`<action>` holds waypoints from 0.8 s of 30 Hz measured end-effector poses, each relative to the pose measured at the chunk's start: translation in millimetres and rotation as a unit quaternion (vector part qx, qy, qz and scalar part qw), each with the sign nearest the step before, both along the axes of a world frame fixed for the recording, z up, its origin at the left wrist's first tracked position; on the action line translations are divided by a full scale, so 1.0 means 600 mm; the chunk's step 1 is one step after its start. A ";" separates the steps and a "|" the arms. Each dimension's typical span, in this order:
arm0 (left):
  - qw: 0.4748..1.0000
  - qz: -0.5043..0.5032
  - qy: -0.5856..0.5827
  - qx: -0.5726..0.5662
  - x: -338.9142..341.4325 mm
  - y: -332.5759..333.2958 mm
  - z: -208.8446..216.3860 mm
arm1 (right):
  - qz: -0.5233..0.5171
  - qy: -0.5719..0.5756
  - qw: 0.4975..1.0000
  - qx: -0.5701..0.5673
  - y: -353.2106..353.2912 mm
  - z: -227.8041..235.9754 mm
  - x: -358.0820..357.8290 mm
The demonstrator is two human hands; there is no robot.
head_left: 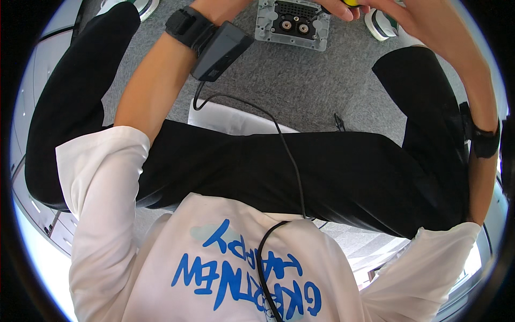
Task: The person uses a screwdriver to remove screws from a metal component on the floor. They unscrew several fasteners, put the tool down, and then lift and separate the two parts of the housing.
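A grey metal housing (322, 40) with a black insert and two round metal-ringed terminals lies on the carpet at the top centre. My right hand (394, 9) reaches in from the right, its fingers closed on a small yellow object (351, 2), mostly cut off by the top edge. Against that object press fingertips (339, 9) that seem to belong to my left hand, just above the housing's right corner. The rest of my left hand is beyond the top edge. A black boxy device (222, 52) is strapped to my left wrist.
A black cable (279, 126) runs from the wrist device across my lap. Grey carpet (300, 88) lies between my bent legs, with a white sheet (236, 118) by my thigh. A small black connector (339, 122) rests on the carpet. Shoes (382, 26) flank the housing.
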State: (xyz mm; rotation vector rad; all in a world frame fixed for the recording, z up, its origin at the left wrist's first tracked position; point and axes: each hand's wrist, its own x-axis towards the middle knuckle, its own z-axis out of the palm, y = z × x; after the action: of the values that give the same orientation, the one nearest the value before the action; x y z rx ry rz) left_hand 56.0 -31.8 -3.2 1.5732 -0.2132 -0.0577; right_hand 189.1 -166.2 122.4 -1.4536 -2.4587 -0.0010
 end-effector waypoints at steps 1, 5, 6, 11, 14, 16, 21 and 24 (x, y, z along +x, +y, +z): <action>1.000 0.000 0.000 0.001 -0.001 -0.001 -0.003 | -0.084 -0.086 0.982 -0.147 0.014 0.011 0.007; 0.998 -0.012 0.010 -0.058 -0.011 0.004 -0.004 | -0.111 -0.180 0.954 -0.213 0.012 0.025 0.000; 0.999 -0.001 0.033 -0.032 -0.013 0.007 -0.001 | -0.094 -0.185 0.961 -0.185 0.008 0.021 -0.004; 0.998 -0.007 0.036 -0.041 -0.014 0.011 -0.005 | -0.119 0.001 0.989 0.086 -0.002 -0.030 -0.041; 0.998 -0.019 0.038 -0.047 -0.009 0.006 -0.008 | -0.053 -0.097 0.990 -0.086 0.012 0.013 0.006; 0.997 -0.030 0.040 -0.059 -0.008 0.005 -0.009 | -0.054 -0.172 0.975 -0.133 0.016 0.016 0.011; 0.999 -0.035 0.038 -0.013 -0.008 0.005 -0.010 | -0.051 -0.012 0.994 -0.101 0.002 -0.007 0.005; 0.999 -0.012 0.031 -0.001 -0.011 0.001 -0.005 | 0.032 0.047 0.997 0.049 -0.008 -0.016 -0.003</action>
State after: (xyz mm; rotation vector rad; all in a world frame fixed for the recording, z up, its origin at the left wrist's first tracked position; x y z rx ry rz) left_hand 49.3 -31.1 -6.1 1.5640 -0.1828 -0.1257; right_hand 187.0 -171.2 112.7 -1.3041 -2.3922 -0.0389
